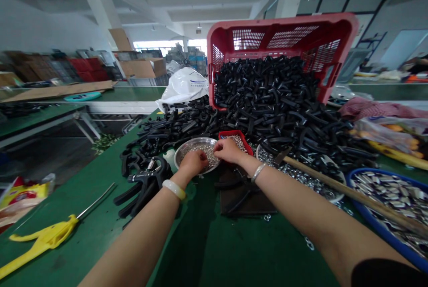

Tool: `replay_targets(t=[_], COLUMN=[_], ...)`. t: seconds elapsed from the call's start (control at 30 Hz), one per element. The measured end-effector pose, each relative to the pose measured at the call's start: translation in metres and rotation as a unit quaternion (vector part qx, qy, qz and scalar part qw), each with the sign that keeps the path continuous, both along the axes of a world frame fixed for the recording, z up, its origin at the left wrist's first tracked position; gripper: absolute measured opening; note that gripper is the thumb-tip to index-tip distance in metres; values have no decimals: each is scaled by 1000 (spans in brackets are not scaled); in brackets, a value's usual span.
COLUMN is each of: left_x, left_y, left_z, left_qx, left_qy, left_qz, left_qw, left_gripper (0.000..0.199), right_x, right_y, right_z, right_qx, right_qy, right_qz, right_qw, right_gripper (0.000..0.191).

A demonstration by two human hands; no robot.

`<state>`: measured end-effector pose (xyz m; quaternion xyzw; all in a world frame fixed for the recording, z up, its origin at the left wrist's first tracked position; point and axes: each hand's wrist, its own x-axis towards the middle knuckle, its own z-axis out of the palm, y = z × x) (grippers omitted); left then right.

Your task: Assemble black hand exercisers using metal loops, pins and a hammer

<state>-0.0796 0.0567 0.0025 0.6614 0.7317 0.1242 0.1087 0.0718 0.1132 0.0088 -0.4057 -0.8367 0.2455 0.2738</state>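
A round metal bowl (179, 149) full of small shiny metal parts (209, 152) stands in the middle of the green table. Over its front left part, my left hand (194, 162) has its fingers curled together among the parts. My right hand (230, 149) reaches across the bowl's right rim, thumb and fingers pinched. Whatever either hand holds is too small or hidden to make out. Behind my right hand sits a red tray (245, 142) of small metal pieces. Black plastic clamps (147, 184), one with a spring, lie left of my left wrist.
A red crate (282, 22) lies tipped, black clamp parts (267, 91) spilling out. At right are a wooden-handled tool (321, 173), a dish of metal nuts (337, 198) and a blue basin (354, 189) of metal pieces. A yellow air gun (50, 235) lies left.
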Motion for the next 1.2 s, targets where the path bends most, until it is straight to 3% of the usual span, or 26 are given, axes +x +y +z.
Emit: replay_targets(t=[0.23, 0.4, 0.57, 0.73, 0.8, 0.97, 1.07, 1.2], left_x=[8, 12, 10, 20, 31, 69, 78, 58], left_y=[0, 2, 0, -10, -18, -40, -42, -29], left_z=[9, 12, 13, 21, 24, 21, 21, 28], left_qx=[-39, -47, -32, 19, 53, 76, 67, 83], left_qy=[36, 62, 71, 69, 47, 11, 28, 56], left_qz=[-58, -48, -20, 8, -15, -149, -133, -20], left_qw=[997, 996, 997, 997, 997, 986, 988, 995], left_gripper=[19, 17, 22, 26, 24, 19, 20, 26], right_x=[46, 93, 126, 135, 134, 132, 132, 133], right_y=[-20, -47, -65, -72, -75, -80, -80, -78], right_z=[13, 13, -6, -20, -21, -19, -19, -22], right_qx=[-85, -169, -136, -92, -113, -192, -136, -11], right_qy=[84, 148, 117, 78, 103, 108, 82, 29], right_qz=[15, -75, -119, -113, -120, -157, -147, -130], right_qw=[993, 972, 977, 986, 981, 963, 976, 991], right_gripper=[28, 23, 21, 20, 19, 28, 24, 18])
